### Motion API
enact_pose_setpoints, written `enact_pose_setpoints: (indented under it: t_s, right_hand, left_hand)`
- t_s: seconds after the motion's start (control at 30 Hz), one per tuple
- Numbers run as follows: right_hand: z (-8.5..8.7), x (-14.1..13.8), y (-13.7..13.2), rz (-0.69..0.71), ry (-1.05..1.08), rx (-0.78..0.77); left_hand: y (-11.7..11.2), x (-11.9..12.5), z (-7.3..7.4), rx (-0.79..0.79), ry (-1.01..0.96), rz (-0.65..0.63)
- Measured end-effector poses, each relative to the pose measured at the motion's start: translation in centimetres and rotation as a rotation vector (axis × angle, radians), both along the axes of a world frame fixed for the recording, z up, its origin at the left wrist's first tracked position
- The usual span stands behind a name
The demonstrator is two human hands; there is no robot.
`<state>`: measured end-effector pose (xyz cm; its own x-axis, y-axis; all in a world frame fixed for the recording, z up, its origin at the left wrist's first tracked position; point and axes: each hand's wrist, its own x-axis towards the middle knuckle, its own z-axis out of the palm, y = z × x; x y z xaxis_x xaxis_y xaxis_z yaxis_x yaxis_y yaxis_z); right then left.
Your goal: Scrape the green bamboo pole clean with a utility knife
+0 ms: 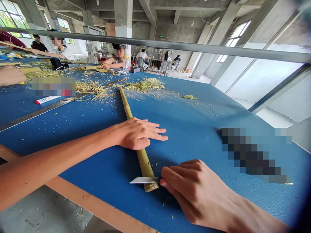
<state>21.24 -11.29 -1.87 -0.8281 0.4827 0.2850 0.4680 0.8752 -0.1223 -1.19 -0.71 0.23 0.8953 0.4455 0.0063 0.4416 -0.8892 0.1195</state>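
A long green-yellow bamboo stick (126, 106) lies on the blue table (194, 129), running from the middle towards me. My left hand (138, 132) rests flat on the stick's middle, fingers stretched out to the right, pressing it down. My right hand (191, 191) is closed on a thin blade (143, 180), which lies across the stick's near end, pointing left.
A long metal ruler (41, 111) and a white marker (47, 99) lie at the left. Bamboo shavings (143, 84) litter the far part of the table. Other people sit at the far side. A grey metal bar (170, 45) crosses overhead. The table's wooden edge (97, 207) is near me.
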Motion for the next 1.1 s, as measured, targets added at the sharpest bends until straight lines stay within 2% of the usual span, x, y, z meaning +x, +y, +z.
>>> enact_pose_setpoints:
  t_s: [0.2,0.3,0.37,0.57,0.7,1.1]
  right_hand:
    - [0.2,1.2,-2.0,0.054,-0.021,0.052]
    - [0.4,1.6,-3.0,-0.011,0.091,0.122]
    - [0.6,1.4,-2.9,-0.039,0.129,0.116]
    - [0.2,-0.4,-1.5,-0.071,-0.014,0.018]
    - [-0.1,-0.6,-1.7,-0.060,0.002,-0.033]
    - [-0.1,-0.5,-1.7,-0.046,-0.002,0.034]
  left_hand:
    - [0.0,-0.2,0.2,-0.021,0.008,0.003]
    - [-0.4,-0.3,0.3,-0.010,0.015,0.006]
    - [-0.6,-0.3,0.4,-0.005,0.021,0.013]
    - [-0.6,-0.3,0.5,-0.016,0.015,0.013]
    - [-0.4,-0.3,0.3,-0.013,0.015,0.008]
    - [-0.3,-0.2,0.4,-0.019,0.034,0.010]
